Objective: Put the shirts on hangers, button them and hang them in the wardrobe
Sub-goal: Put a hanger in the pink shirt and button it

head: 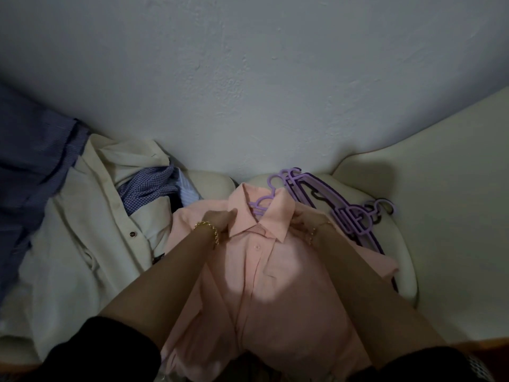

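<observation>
Pink shirt (256, 271) lies front-up on the cream sofa (440, 188). The purple hanger (263, 204) is inside it, hook poking out of the collar. The placket looks closed near the top; I can't confirm the lower buttons. Your left hand (219, 220) and right hand (304, 220) have fingers curled onto the fabric either side of the collar, at the shoulders. Risks: you grip cloth, not hanger, so on a lift the hanger can tilt and a shoulder can slide off. The hook sits just beside the spare hangers (344, 213) and can snag one and drag the stack. The sleeve on your left lies against the cream shirt (82, 221) and may pull it along. Room: wall (248, 78) close behind the collar, sofa arm on the right, pile with the checked shirt (148, 186) on the left. The free path is up and back toward you.
</observation>
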